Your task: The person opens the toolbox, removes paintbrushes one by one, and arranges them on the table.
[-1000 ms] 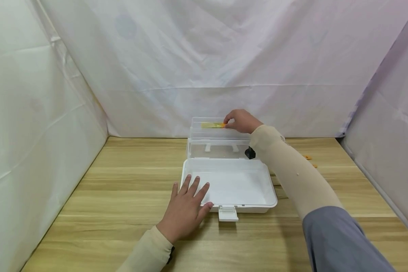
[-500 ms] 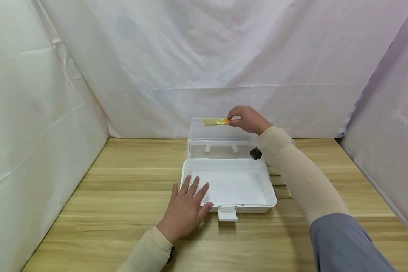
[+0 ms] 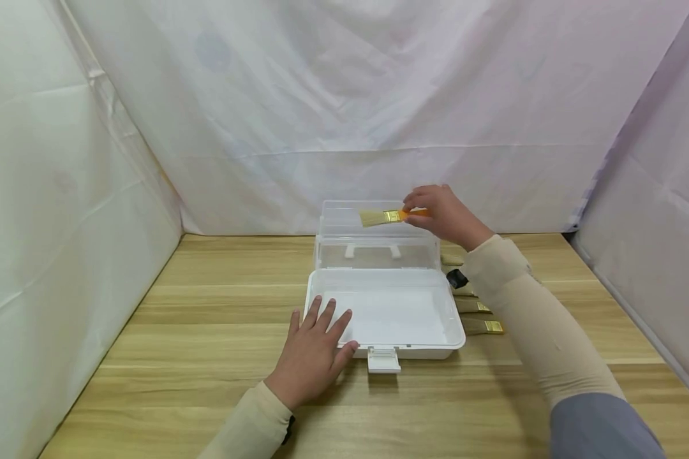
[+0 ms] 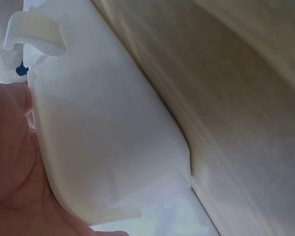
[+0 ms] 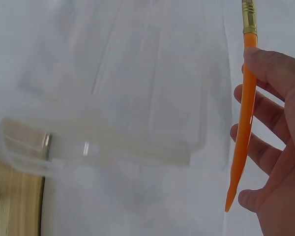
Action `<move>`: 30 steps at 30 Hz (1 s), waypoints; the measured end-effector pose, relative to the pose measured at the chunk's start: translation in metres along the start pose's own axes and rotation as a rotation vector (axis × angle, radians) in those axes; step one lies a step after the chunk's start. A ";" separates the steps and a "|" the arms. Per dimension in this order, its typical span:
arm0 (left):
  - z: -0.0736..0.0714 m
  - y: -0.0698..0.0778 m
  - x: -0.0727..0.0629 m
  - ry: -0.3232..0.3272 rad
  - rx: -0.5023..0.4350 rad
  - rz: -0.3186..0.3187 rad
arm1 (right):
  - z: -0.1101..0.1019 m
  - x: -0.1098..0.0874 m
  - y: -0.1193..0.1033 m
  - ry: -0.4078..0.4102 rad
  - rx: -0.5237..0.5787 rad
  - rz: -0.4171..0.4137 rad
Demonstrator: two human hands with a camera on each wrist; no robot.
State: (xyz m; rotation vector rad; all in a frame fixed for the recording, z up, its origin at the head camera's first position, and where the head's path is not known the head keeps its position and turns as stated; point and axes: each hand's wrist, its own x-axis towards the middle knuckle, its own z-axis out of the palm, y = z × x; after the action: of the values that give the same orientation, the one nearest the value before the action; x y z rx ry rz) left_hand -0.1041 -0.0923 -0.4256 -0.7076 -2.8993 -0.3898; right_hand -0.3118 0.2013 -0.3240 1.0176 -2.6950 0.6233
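My right hand (image 3: 443, 213) pinches a paintbrush (image 3: 381, 218) by its orange handle, in the air in front of the raised clear lid. The pale bristles point left, and a gold ferrule joins them to the handle. Close up in the right wrist view, the thumb lies on the orange handle (image 5: 245, 113) and the fingertips are behind it. Below stands a white plastic box (image 3: 402, 312), its clear lid (image 3: 373, 248) tipped back and its inside bare. My left hand (image 3: 310, 360) rests with spread fingers over the box's front left corner; the left wrist view shows the palm against the rim.
Several more paintbrushes (image 3: 485, 327) lie in a column on the wooden table (image 3: 224, 357), along the box's right side, partly behind the right sleeve. A white latch (image 3: 383, 361) juts from the box front. White cloth (image 3: 252, 115) hangs behind and at both sides.
My right hand has moved right with the paintbrush, rising a little and then dropping back. The arm's shift uncovers more brushes beside the box. The left hand stays still.
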 end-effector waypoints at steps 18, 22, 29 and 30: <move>0.001 -0.002 0.001 0.013 -0.006 0.008 | -0.003 -0.066 -0.016 0.061 -0.065 -0.085; 0.001 -0.004 0.001 0.008 -0.006 0.003 | -0.001 -0.081 -0.017 0.076 -0.082 -0.098; 0.000 -0.006 0.002 0.013 -0.012 -0.006 | 0.000 -0.109 -0.015 0.101 -0.050 -0.084; 0.000 -0.006 0.002 0.014 -0.012 -0.004 | 0.000 -0.115 -0.014 0.103 -0.049 -0.084</move>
State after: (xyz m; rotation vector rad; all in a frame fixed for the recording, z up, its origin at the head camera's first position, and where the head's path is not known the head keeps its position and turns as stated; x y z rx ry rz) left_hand -0.1089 -0.0966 -0.4263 -0.6978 -2.8886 -0.4108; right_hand -0.2171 0.2590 -0.3562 1.0507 -2.5518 0.5746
